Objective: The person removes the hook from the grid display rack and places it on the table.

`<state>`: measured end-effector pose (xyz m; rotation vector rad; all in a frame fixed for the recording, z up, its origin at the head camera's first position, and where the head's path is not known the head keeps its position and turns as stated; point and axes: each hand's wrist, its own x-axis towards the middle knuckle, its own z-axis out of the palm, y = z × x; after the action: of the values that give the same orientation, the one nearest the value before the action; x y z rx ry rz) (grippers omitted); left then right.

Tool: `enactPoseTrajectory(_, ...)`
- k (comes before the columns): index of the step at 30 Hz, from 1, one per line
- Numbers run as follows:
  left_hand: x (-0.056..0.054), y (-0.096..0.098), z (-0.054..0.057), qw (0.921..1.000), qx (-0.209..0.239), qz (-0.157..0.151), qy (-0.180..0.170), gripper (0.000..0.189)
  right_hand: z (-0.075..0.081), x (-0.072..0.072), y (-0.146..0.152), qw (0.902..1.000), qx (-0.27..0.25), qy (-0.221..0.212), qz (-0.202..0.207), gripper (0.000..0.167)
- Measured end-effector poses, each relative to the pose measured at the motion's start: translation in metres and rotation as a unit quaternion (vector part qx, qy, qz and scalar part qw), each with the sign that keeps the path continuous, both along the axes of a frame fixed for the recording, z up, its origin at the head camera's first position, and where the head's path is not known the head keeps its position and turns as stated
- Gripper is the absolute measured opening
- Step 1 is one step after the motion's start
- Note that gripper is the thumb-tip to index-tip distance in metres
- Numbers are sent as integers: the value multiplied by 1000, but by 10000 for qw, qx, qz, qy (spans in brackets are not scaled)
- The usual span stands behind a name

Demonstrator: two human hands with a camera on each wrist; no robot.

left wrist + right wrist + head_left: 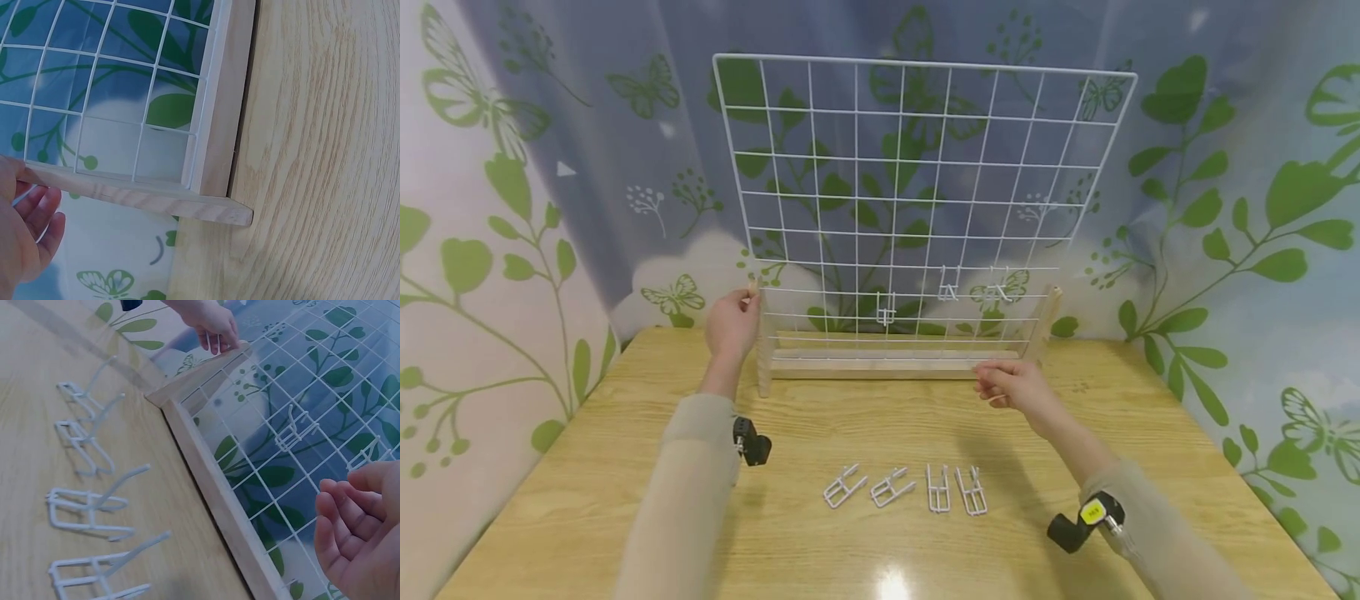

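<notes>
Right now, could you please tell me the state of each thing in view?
Wooden stand: upright on table
Wire grid: upright in stand
Three hooks: hung on grid
Four hooks: lying loose on table
Left hand: holding stand's left post
Right hand: fingers loosely curled, apparently empty

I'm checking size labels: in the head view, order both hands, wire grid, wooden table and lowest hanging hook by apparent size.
Wooden table
Wire grid
Left hand, right hand: too alike to rank
Lowest hanging hook
</notes>
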<state>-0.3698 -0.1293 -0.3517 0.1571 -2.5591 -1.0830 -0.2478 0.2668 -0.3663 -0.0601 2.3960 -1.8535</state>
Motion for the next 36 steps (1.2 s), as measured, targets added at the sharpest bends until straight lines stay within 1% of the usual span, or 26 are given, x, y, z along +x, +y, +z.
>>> enactPoseTrajectory(4, 1, -1, 0, 10000, 1, 14, 5, 36, 12, -11, -8, 9995, -93, 126, -265, 37)
enactPoseTrajectory(10, 3, -2, -1, 10000, -52, -8, 32, 36, 24, -24, -18, 9975, -282, 281, -584, 40)
enactPoseTrajectory(15, 3, -3, 0, 10000, -45, -6, -4, 37, 31, -33, -25, 9957, -358, 414, -753, 39)
enactPoseTrajectory(24, 4, -2, 3, 9999, -81, -21, -98, 38, 43, -47, -33, 9925, -428, 665, -929, 41)
enactPoseTrajectory(30, 4, -1, 4, 9999, -112, -17, -60, 37, 50, -59, -39, 9867, -731, 808, -1204, 40)
enactPoseTrajectory(32, 4, -1, 5, 9999, -130, -26, -47, 36, 51, -63, -41, 9856, -744, 853, -1253, 38)
enactPoseTrajectory(36, 3, 0, 4, 9999, -145, -46, -75, 35, 53, -68, -42, 9857, -599, 892, -1295, 38)
